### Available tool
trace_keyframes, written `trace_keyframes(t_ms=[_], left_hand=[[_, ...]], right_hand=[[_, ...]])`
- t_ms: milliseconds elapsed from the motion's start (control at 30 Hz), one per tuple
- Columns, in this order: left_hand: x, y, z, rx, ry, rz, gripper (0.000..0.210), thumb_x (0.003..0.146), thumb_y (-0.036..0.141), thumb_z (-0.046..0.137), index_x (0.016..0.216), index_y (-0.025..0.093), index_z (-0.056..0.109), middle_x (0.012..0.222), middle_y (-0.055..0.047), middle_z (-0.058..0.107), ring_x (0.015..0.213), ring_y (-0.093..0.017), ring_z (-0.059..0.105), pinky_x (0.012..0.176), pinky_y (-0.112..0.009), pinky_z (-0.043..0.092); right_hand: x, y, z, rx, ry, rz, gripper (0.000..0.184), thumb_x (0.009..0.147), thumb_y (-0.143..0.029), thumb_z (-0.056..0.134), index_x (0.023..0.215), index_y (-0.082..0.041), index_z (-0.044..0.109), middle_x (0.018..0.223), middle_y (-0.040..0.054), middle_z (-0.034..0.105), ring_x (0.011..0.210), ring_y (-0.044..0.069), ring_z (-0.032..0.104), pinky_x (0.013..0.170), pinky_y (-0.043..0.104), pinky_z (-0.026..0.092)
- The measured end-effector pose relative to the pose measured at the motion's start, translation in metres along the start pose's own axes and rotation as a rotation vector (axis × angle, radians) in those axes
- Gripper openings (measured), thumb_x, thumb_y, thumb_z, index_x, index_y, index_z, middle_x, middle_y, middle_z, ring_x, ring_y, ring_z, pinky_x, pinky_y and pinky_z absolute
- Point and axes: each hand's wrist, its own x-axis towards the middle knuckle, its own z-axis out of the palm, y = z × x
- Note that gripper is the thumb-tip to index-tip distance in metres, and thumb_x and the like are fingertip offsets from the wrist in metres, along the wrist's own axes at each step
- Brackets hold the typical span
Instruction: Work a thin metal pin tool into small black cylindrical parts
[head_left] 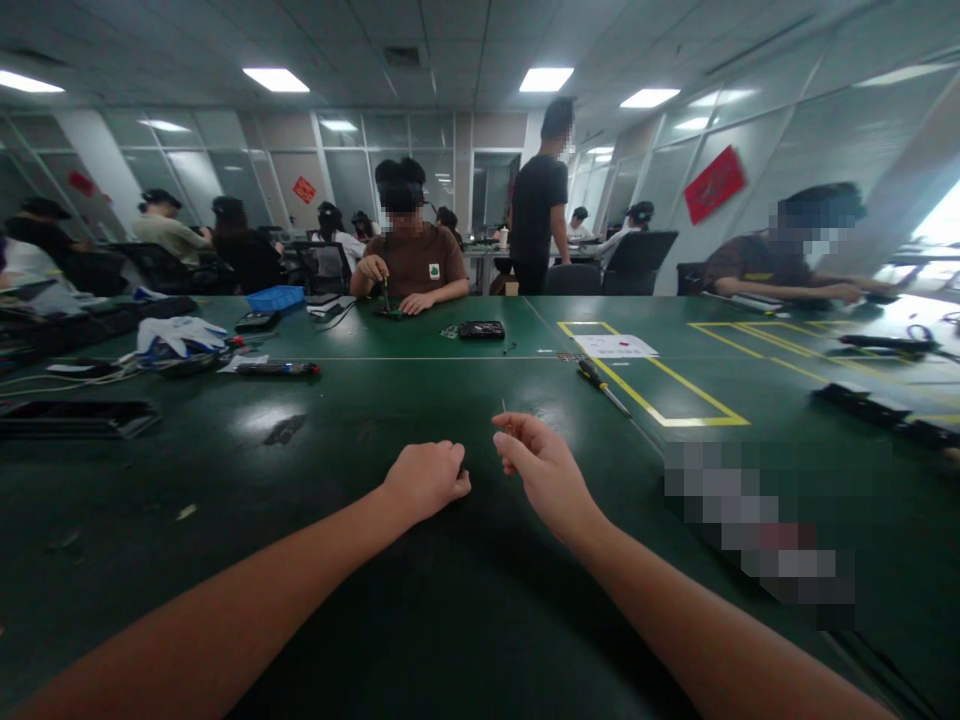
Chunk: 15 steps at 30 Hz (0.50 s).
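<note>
Right hand (541, 462) is pinching a thin metal pin (503, 408) upright over the dark green desk (337, 440). Left hand (424, 478) is resting curled shut, empty as far as visible. Handling step; steady fingertip control is needed.

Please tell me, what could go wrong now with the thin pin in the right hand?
1. The right hand pinches the thin pin only at its lower end, above the dark green table; if it slips, it might be hard to find there.
2. The closed left hand rests very near; a bump could knock the pin loose.
3. The screwdriver lies beyond the right hand; a reach with the pin held could drop it.
</note>
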Motion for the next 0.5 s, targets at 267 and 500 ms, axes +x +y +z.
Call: trace_keyframes(t_ms=[267,500], left_hand=[[-0.018,-0.025,-0.016,-0.109,0.025,-0.105,0.025,0.088,0.045,0.061,0.09,0.022,0.07,0.073,-0.005,0.069,0.063,-0.02,0.063,0.055,-0.029,0.037],[-0.052,-0.123,-0.034,-0.202,0.119,-0.413,0.026,0.092,0.033,0.049,0.078,0.019,0.066,0.078,0.0,0.07,0.073,-0.016,0.061,0.062,-0.025,0.036]], right_hand=[[0.0,0.0,-0.001,-0.011,-0.017,0.007,0.03,0.09,-0.036,0.064,0.115,-0.019,0.064,0.082,-0.0002,0.058,0.071,0.016,0.055,0.066,0.032,0.046],[0.0,0.001,-0.001,-0.009,-0.025,0.008,0.03,0.091,-0.036,0.063,0.116,-0.019,0.063,0.084,-0.0004,0.057,0.072,0.016,0.054,0.067,0.032,0.045]])
